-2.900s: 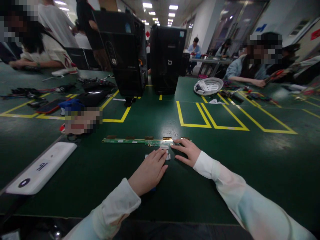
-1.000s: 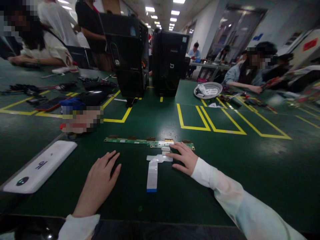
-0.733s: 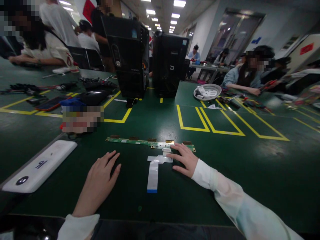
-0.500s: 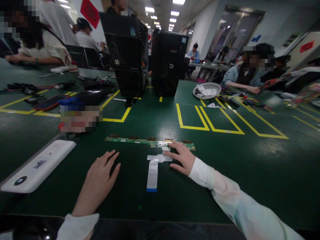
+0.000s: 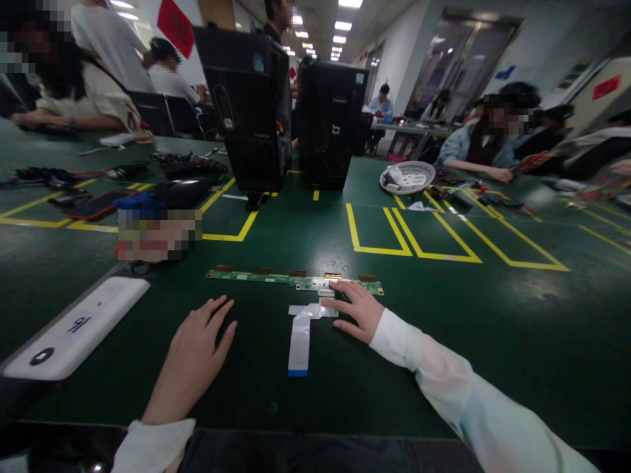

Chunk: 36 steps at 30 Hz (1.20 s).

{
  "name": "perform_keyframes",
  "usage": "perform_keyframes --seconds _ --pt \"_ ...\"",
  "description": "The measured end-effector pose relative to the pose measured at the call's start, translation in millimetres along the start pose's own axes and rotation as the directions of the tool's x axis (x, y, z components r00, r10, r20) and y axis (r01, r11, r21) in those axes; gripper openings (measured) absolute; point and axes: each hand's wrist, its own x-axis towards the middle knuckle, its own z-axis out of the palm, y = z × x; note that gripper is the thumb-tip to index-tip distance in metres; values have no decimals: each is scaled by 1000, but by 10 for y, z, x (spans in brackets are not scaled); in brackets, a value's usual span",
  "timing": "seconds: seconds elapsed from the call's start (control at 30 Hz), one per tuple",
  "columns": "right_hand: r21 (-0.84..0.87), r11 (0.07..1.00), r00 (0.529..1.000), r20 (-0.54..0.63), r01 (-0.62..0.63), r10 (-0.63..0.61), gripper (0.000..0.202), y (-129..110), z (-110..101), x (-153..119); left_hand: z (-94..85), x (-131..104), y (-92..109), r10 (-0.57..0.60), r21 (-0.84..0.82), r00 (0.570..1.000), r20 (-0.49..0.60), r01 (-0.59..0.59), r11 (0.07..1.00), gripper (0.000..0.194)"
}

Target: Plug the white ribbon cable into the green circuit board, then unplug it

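Near spread left [image 5: 195, 358] and right hands [image 5: 358, 311], the ribbon cable [image 5: 299, 341] looks folded, white, blue-tipped.

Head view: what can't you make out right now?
Head view, board: part hidden under the right hand.
Head view, ribbon: too small to tell whether it meets the board.
Head view, basket: contents too small to name.
Head view, left sleeve: cut off by bottom edge.

Two black computer towers [image 5: 283, 118] stand beyond a white basket's [image 5: 428, 179] left side.
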Motion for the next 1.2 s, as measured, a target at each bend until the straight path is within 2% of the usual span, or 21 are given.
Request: perform_keyframes --seconds 0.13,0.27,0.43,0.57,0.8,0.9,1.03,1.1,1.2 --pt "-7 1000 1000 4 -12 12 50 12 -6 -56 -13 -6 25 1 2 1000 -2 -1 1000 56" --pt "-24 999 999 2 -37 37 49 113 -57 -254 -15 -11 39 -6 -7 1000 -7 6 1000 55" --pt "-56 995 996 -41 -87 85 49 387 -188 -801 -20 -19 46 -17 -13 1000 -1 17 1000 55" --pt "-78 974 974 -94 -215 207 50 590 -300 -1383 -11 -21 36 -22 -16 1000 5 22 1000 55" --pt "-111 899 900 -159 -424 406 50 784 -413 -2266 20 -13 7 -19 -19 1000 -6 19 1000 56" --pt "-168 851 861 -207 -498 464 49 932 -431 -2636 13 -11 14 -16 -9 1000 7 16 1000 57" --pt "-214 767 796 -197 -604 572 51 1153 -437 -3106 7 -11 19 -4 1 1000 5 4 1000 58" --pt "-226 721 755 -212 -655 620 53 1210 -426 -3257 7 -11 17 -1 5 1000 2 1 1000 58" --pt "-241 682 723 -250 -691 644 54 1197 -394 -3326 9 -11 11 1 9 1000 2 -1 1000 59"
